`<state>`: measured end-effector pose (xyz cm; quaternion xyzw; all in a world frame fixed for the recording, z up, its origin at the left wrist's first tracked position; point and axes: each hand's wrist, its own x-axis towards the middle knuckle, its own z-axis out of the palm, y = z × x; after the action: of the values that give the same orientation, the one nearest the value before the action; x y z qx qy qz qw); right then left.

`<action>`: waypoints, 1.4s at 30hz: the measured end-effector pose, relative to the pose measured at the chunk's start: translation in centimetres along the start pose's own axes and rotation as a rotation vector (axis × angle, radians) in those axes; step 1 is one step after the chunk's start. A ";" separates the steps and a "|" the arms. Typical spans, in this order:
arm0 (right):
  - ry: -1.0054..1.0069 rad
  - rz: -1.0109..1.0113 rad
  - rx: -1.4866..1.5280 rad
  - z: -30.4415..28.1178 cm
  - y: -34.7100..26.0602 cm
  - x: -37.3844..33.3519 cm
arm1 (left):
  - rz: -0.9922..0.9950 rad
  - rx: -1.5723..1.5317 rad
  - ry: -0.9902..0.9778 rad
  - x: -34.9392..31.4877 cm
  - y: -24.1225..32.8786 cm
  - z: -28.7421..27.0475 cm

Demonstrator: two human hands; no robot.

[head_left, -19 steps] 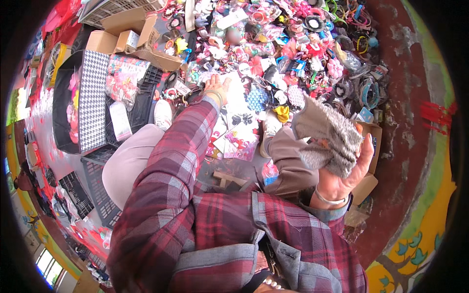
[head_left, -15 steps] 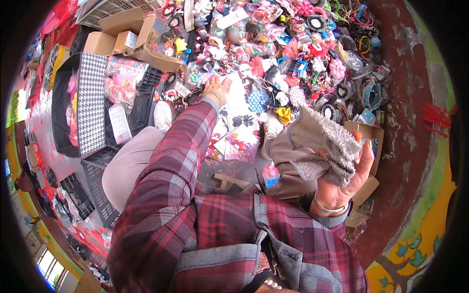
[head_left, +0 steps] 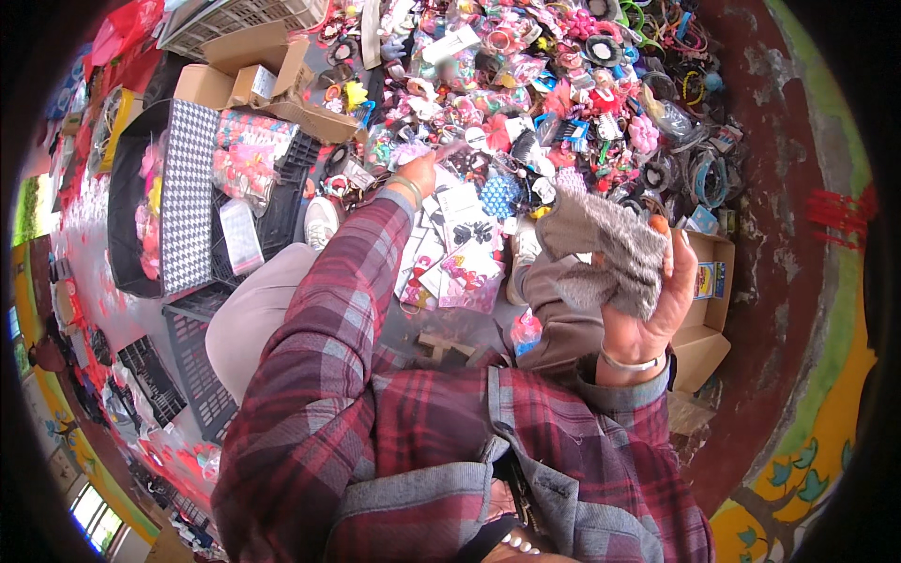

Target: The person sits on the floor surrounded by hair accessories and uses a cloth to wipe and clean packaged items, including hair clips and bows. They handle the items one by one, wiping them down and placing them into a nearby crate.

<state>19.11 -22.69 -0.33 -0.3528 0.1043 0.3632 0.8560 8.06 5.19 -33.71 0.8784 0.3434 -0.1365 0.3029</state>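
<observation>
My right hand (head_left: 655, 317) is raised at the right and grips a grey, fuzzy cloth (head_left: 615, 246), which hangs folded to the left of the fingers. My left hand (head_left: 419, 173) reaches forward to the edge of the heap, its fingers drawn together. A blurred pinkish strip lies at its fingertips; what the hand holds is too unclear to name. Just below it, between my feet, is a spread of white cards (head_left: 429, 246). On them rests a clear packet with pink pieces (head_left: 469, 281), with small black bows on a card (head_left: 472, 231) above.
A big heap of hair accessories (head_left: 526, 84) fills the far side. At the left stand a houndstooth box (head_left: 188, 202), an open cardboard box (head_left: 211, 80) and a dark plastic crate (head_left: 199, 361). Another cardboard box (head_left: 706, 319) is by my right hand. My shoes flank the cards.
My left hand has turned from lying flat with spread fingers to fingers drawn together, near the same spot. The right hand and its cloth have moved slightly left and tilted.
</observation>
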 end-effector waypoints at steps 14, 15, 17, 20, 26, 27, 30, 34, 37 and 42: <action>-0.409 -0.106 0.103 1.4 0.4 -1.7 | 0.287 -1.804 -0.091 -19.7 10.7 -17.6; -0.467 -0.159 0.046 2.7 0.6 -2.3 | 0.312 -1.786 -0.092 -21.3 11.4 -18.3; -0.453 -0.316 -0.221 5.8 1.1 -4.6 | 0.353 -1.750 -0.102 -24.3 12.7 -19.7; -0.724 -0.786 -0.910 7.9 3.1 -6.0 | 0.396 -1.735 -0.083 -27.2 14.4 -21.5; -1.045 -1.264 -1.561 10.9 7.7 -5.4 | 0.792 -2.036 -0.375 -27.8 13.6 -23.2; -1.055 -1.263 -1.565 11.1 8.1 -4.8 | 0.804 -2.080 -0.370 -27.9 13.7 -23.7; -1.070 -1.239 -1.599 11.3 9.1 -3.3 | 0.582 -2.032 -0.109 -28.4 14.8 -24.5; -0.996 -1.289 -1.623 12.4 9.8 -1.5 | 0.590 -1.988 -0.202 -27.1 14.5 -23.0; -0.881 -1.283 -1.566 12.5 9.8 0.5 | 0.584 -2.042 -0.260 -25.7 14.6 -22.1; -0.817 -1.090 -1.383 11.8 10.1 2.7 | 0.580 -1.907 -0.163 -25.1 14.0 -21.3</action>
<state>13.09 -8.25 1.81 -0.6247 -0.6155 -0.0074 0.4805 0.08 -2.68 0.33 0.3062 0.0598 0.2157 0.9253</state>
